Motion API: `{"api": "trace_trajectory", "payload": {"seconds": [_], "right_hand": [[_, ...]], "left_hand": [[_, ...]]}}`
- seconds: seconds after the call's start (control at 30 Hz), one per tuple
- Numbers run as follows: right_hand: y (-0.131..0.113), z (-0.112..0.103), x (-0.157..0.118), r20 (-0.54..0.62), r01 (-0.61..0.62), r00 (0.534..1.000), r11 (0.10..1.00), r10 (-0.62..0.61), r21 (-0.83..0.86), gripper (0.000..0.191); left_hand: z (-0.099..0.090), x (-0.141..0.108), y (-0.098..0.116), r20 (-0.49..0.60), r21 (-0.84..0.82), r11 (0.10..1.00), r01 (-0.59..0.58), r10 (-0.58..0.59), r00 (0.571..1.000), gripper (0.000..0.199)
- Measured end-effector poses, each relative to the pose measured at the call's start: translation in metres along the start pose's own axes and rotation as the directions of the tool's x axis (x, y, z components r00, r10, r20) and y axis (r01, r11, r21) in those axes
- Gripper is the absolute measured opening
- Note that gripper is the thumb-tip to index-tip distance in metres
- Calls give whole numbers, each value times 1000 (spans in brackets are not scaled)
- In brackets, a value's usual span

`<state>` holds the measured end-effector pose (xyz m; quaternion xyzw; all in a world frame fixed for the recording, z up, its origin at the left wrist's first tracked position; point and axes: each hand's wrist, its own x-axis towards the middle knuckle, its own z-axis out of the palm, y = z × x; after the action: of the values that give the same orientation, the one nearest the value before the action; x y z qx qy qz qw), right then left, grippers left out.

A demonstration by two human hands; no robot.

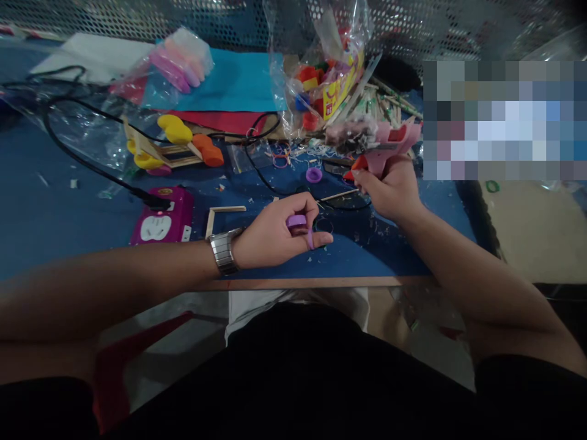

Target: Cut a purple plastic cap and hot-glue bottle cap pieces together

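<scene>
My left hand [275, 235], with a metal watch on its wrist, is closed around a purple bottle cap [296, 221]. A second thin purple edge shows by the thumb; whether it belongs to another cap I cannot tell. Raised over the table's right part, my right hand [395, 188] grips the handle of a pink glue gun [406, 139]. The gun's front points left and looks wrapped in something clear. Another purple cap [314, 175] lies on the blue table between the hands. An L-shaped piece of wooden sticks [228, 209] rests left of my left hand.
A purple power outlet box [183, 205] with a black cable [98, 170] stands at left. Behind it sits a stick frame with yellow and orange caps [174, 129]. Clear bags of coloured caps [309, 79], blue paper [233, 79] and wooden sticks [378, 101] line the back.
</scene>
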<state>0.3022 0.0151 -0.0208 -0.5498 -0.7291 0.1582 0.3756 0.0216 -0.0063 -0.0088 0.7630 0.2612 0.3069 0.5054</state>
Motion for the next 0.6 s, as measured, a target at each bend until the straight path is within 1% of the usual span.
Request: {"api": "trace_trajectory", "payload": {"seconds": [0.1, 0.17, 0.23, 0.3, 0.43, 0.5, 0.57, 0.6], "right_hand": [[-8, 1, -2, -4, -54, 999, 996, 54, 77, 13], [-10, 2, -3, -19, -42, 999, 995, 44, 88, 11], [-9, 2, -3, -34, -27, 999, 996, 30, 84, 9], [-7, 1, -2, -17, -27, 999, 997, 28, 72, 8], [-5, -1, -1, 5, -32, 999, 999, 32, 43, 8], [-5, 0, -1, -16, -31, 999, 999, 31, 44, 10], [-7, 1, -2, -37, -36, 999, 997, 38, 64, 12], [-8, 2, -2, -46, -40, 998, 996, 44, 78, 13]], "left_hand": [[-1, -2, -2, -6, -18, 999, -28, 28, 1000, 28], [-2, -2, -2, -3, -29, 996, -79, 79, 997, 20], [-3, -2, -2, 1, -29, 992, -121, 121, 993, 17], [-3, -1, -1, -7, -6, 992, -130, 130, 992, 17], [0, -2, -3, -26, 28, 994, -110, 110, 994, 20], [2, -4, -5, -16, -5, 996, -91, 91, 996, 25], [3, -6, -7, -13, -75, 994, -85, 84, 996, 25], [2, -7, -7, -5, -55, 995, -88, 88, 996, 27]]}}
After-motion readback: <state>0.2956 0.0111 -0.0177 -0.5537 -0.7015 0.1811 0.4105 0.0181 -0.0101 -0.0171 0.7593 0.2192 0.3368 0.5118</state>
